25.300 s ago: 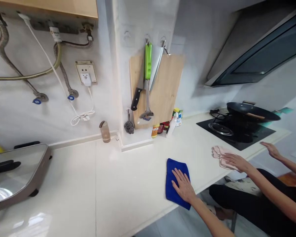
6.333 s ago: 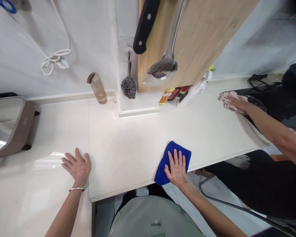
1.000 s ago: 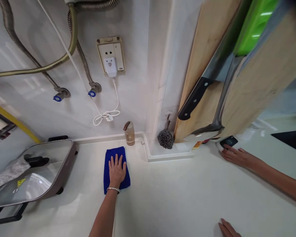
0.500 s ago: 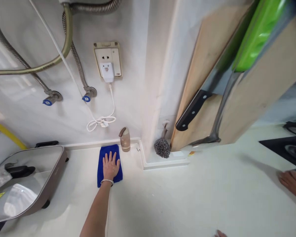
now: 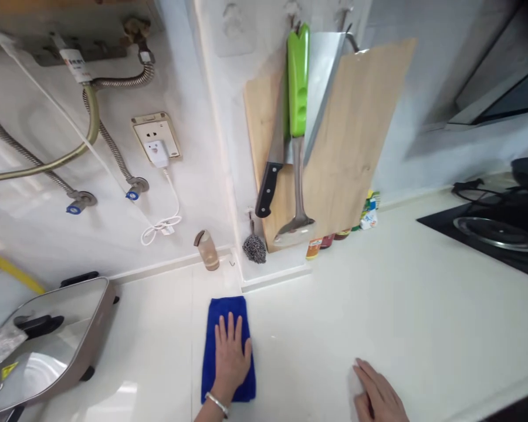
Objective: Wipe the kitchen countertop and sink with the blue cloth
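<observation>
My left hand (image 5: 232, 357) is resting palm down on the blue cloth (image 5: 227, 307), fingers straight and a little spread, thumb out to the side, pressing rather than gripping. The cloth is lying flat on the white countertop (image 5: 317, 328), just right of the seam and in front of the wall ledge (image 5: 277, 280), with the bottle (image 5: 208, 252) standing beyond it and the electric pan (image 5: 97, 334) sitting well off to the left. My right hand (image 5: 381, 392) is showing only partly at the bottom edge, its fingers together and loosely bent near the bare surface; nothing is showing in it, but I cannot tell what is under the palm. I am judging the cloth to be light, soft and limp, unbreakable, and likely to bunch under a fingertip push, so a broad palm over its middle is suiting it; for lifting, I am favouring a pinch at a free corner.
</observation>
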`<state>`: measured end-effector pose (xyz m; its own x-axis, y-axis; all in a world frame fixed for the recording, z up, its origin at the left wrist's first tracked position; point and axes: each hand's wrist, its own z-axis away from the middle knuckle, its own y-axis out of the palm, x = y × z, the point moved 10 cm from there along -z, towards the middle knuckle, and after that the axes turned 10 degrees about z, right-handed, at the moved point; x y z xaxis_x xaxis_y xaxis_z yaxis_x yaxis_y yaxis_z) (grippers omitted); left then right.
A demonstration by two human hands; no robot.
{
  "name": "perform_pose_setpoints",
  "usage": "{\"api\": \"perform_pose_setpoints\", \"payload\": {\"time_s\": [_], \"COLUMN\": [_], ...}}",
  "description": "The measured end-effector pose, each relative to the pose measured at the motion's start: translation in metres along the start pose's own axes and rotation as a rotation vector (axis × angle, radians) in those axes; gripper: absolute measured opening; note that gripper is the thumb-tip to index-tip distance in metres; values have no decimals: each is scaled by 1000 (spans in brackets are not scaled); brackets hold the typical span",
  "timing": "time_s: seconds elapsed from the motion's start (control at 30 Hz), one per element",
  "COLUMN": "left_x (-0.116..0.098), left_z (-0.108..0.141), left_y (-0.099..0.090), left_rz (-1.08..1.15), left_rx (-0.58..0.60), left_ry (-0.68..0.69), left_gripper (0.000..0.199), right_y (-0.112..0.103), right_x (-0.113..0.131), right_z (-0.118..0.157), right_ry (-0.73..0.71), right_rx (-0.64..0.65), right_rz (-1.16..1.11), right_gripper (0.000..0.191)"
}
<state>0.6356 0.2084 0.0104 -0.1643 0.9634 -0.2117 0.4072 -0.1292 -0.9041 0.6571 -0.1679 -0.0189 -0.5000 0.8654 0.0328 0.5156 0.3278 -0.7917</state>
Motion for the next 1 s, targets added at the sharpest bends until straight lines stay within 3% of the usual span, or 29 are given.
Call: {"api": "perform_pose_setpoints", "payload": {"time_s": [0.13, 0.23, 0.33, 0.43, 0.6, 0.73, 0.83, 1.0], "left_x": [-93, -147, -181, -193, -186, -160, -123, -36], "left_z": [28, 43, 53, 58, 65, 74, 83, 108], "left_y": [15, 20, 20, 18, 16, 5, -13, -51], "left_rz": [123, 228, 333, 408, 457, 461, 431, 264], "left_rx": [132, 214, 301, 362, 442, 448, 418, 329], "left_ry": [145, 234, 312, 345, 375, 388, 352, 194], "left_gripper": [71, 77, 79, 81, 77, 73, 73, 67], "right_y": [-1, -2, -3, -3, -6, -6, -3, 7], "right_x": [1, 2, 1, 1, 0, -3, -5, -11], "right_z": [-1, -2, -5, -6, -7, -4, 1, 8], "right_ry": [53, 58, 69, 78, 89, 81, 48, 34], "right_rx": [23, 14, -13, -23, -16, -19, -23, -29], "right_rz": [-38, -44, -50, -52, -71, -94, -114, -139], "right_gripper": [52, 51, 49, 48, 47, 46, 47, 50]}}
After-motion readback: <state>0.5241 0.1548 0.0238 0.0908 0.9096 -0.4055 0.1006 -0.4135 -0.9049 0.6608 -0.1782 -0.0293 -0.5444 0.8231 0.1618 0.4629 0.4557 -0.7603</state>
